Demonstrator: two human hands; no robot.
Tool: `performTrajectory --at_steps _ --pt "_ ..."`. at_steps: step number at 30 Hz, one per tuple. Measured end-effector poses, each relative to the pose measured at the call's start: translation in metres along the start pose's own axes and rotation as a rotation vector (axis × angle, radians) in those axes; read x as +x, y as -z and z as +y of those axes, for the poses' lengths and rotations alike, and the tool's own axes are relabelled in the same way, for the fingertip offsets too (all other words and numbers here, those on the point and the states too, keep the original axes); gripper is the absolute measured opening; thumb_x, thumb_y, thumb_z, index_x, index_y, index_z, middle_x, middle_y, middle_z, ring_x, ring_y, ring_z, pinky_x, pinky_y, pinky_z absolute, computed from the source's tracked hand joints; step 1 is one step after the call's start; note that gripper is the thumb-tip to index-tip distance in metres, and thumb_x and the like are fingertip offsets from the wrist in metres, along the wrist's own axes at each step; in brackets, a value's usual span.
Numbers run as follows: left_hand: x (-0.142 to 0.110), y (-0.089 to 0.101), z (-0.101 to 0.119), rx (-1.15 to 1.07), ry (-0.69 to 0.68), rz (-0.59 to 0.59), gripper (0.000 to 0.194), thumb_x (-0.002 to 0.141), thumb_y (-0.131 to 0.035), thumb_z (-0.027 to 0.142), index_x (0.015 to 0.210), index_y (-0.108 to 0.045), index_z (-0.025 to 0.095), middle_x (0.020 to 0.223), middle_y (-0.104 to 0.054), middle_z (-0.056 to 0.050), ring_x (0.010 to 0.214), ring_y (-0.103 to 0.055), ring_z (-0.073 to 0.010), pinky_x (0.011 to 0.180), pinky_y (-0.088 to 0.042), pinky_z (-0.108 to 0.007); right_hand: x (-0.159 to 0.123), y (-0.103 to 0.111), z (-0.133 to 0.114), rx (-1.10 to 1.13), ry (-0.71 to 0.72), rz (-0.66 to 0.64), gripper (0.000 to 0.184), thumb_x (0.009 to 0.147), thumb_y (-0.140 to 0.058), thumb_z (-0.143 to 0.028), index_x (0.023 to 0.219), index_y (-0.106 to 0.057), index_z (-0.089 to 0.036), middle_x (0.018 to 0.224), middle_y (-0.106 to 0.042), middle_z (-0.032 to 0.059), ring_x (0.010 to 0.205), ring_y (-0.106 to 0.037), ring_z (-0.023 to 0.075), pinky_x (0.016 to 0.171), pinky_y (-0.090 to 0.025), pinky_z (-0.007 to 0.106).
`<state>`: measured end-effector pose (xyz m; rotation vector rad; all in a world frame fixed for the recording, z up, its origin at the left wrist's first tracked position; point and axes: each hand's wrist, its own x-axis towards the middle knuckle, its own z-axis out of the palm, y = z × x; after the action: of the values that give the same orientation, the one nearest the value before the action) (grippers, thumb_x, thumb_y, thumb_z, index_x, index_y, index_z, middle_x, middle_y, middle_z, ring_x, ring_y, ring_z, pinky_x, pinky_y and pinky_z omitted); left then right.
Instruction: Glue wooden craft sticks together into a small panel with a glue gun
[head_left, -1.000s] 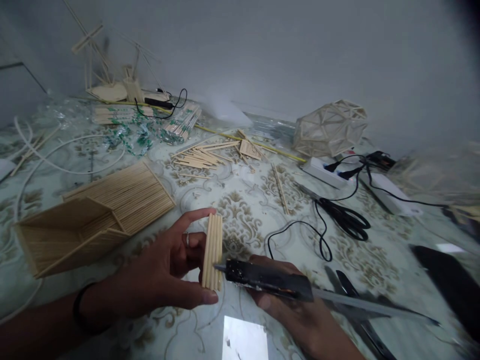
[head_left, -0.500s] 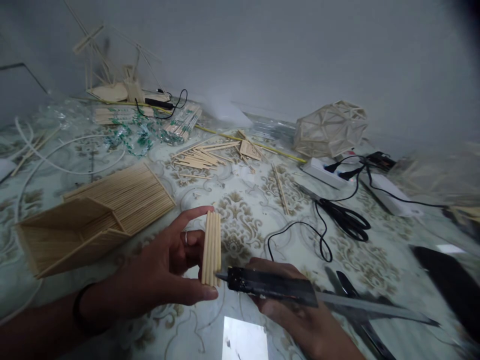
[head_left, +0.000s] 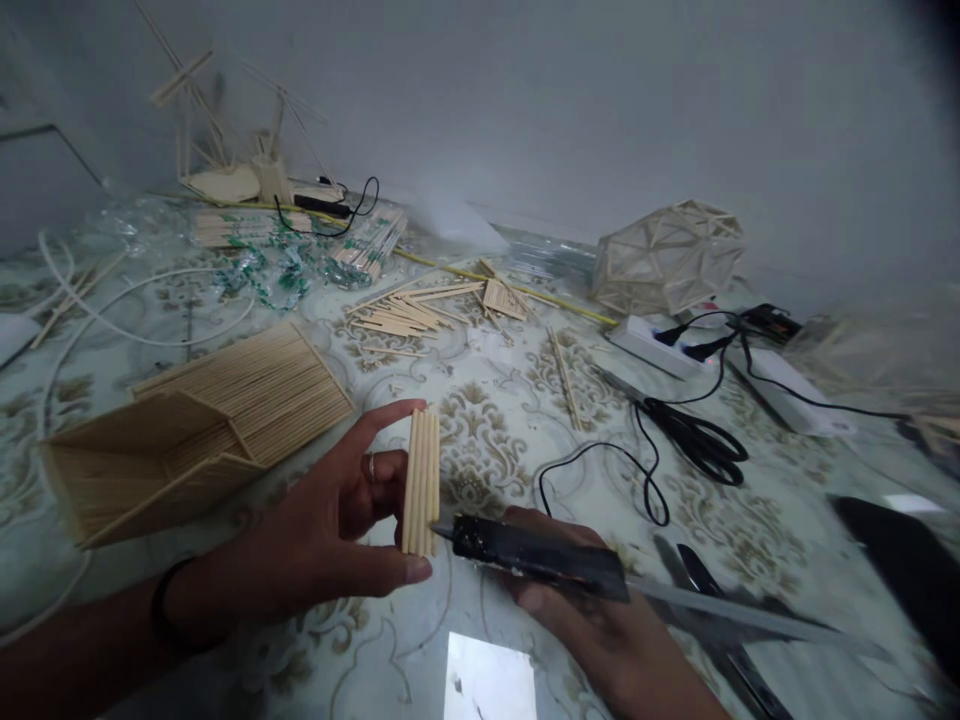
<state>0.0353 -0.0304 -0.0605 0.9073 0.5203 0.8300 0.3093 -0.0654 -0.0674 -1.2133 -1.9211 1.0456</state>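
My left hand point(head_left: 322, 530) grips a short panel of wooden sticks point(head_left: 421, 480) by its ends, thumb below and index finger above, so the sticks stand nearly upright. A black hot glue gun point(head_left: 536, 555) is in the grasp of my right hand point(head_left: 577, 610), its tip at the right edge of the panel's lower part. From the gun's back end a long translucent glue stick point(head_left: 735, 610) sticks out to the right. Most of my right fingers are hidden behind the gun.
Left lies a stick-built box with a flat panel point(head_left: 247, 390). Loose cut sticks point(head_left: 405, 315), wrapped stick bundles point(head_left: 367, 245) and a geometric stick frame point(head_left: 667, 258) sit farther back. To the right are black scissors point(head_left: 694, 435), a power strip point(head_left: 652, 345), a black cord and a dark flat object point(head_left: 900, 570).
The stick panel and my left hand have risen slightly. The glue gun's tip moved down along the panel's right edge, then back up a little.
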Motion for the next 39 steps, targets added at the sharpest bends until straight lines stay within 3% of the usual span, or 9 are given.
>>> performTrajectory --at_steps 4,9,13,19,27,32,35,39 --pt "-0.001 0.0 0.002 0.017 -0.01 0.014 0.091 0.085 -0.092 0.004 0.157 -0.051 0.043 0.107 -0.074 0.004 0.097 -0.074 -0.0121 0.093 -0.055 -0.029 -0.004 -0.001 0.009 0.058 0.027 0.041 0.044 0.108 -0.061 -0.065 0.102 -0.084 -0.027 0.091 -0.083 0.0082 0.079 -0.079 0.0272 0.072 -0.066 0.034" --pt "-0.002 0.001 0.002 0.043 -0.012 0.031 0.092 0.084 -0.092 0.004 0.157 -0.051 0.042 0.103 -0.071 0.005 0.088 -0.07 -0.0099 0.086 -0.054 -0.027 -0.006 0.0 0.014 0.12 0.059 -0.046 0.045 0.109 -0.059 -0.064 0.099 -0.084 -0.027 0.09 -0.081 0.0084 0.08 -0.078 0.027 0.073 -0.063 0.034" --pt "-0.002 0.001 0.0 0.03 -0.011 0.008 0.093 0.086 -0.091 0.004 0.159 -0.049 0.043 0.105 -0.072 0.005 0.089 -0.069 -0.0091 0.087 -0.053 -0.025 -0.004 0.0 0.01 0.097 0.056 -0.057 0.051 0.11 -0.055 -0.067 0.105 -0.085 -0.026 0.098 -0.084 0.0102 0.085 -0.08 0.0277 0.077 -0.064 0.035" --pt "-0.004 0.003 -0.004 0.038 0.018 -0.022 0.095 0.087 -0.091 0.006 0.161 -0.046 0.046 0.106 -0.075 0.006 0.093 -0.073 -0.0123 0.088 -0.053 -0.028 0.003 0.002 -0.002 0.12 -0.006 -0.078 0.062 0.107 -0.055 -0.077 0.096 -0.083 -0.022 0.088 -0.081 0.0088 0.076 -0.077 0.0246 0.07 -0.062 0.033" --pt "-0.004 0.001 -0.004 0.035 0.046 -0.031 0.096 0.085 -0.092 0.008 0.161 -0.045 0.044 0.104 -0.073 0.005 0.092 -0.071 -0.0131 0.085 -0.051 -0.027 -0.003 0.0 0.009 0.176 -0.083 -0.07 0.043 0.103 -0.068 -0.064 0.107 -0.082 -0.023 0.09 -0.082 0.0085 0.08 -0.078 0.0278 0.072 -0.066 0.036" --pt "-0.006 0.002 -0.005 0.076 0.066 -0.048 0.096 0.088 -0.092 0.013 0.162 -0.041 0.046 0.113 -0.072 0.003 0.1 -0.068 -0.0158 0.091 -0.051 -0.032 -0.001 0.0 0.01 0.158 -0.145 -0.051 0.038 0.103 -0.068 -0.062 0.099 -0.081 -0.027 0.082 -0.077 0.006 0.073 -0.074 0.027 0.064 -0.061 0.034" --pt "-0.01 0.001 -0.006 0.082 0.112 -0.047 0.097 0.087 -0.093 0.018 0.163 -0.039 0.046 0.119 -0.069 0.001 0.106 -0.067 -0.018 0.092 -0.051 -0.033 -0.002 -0.001 0.013 0.134 -0.16 -0.032 0.043 0.104 -0.066 -0.065 0.095 -0.082 -0.027 0.088 -0.08 0.0068 0.081 -0.076 0.028 0.073 -0.064 0.035" --pt "-0.015 -0.002 -0.003 0.09 0.132 -0.058 0.096 0.087 -0.092 0.017 0.162 -0.039 0.045 0.12 -0.067 0.001 0.105 -0.066 -0.0166 0.091 -0.051 -0.032 -0.014 -0.008 0.022 0.104 -0.283 0.154 0.052 0.098 -0.074 -0.071 0.119 -0.085 -0.025 0.121 -0.084 0.0119 0.11 -0.079 0.0334 0.101 -0.065 0.044"
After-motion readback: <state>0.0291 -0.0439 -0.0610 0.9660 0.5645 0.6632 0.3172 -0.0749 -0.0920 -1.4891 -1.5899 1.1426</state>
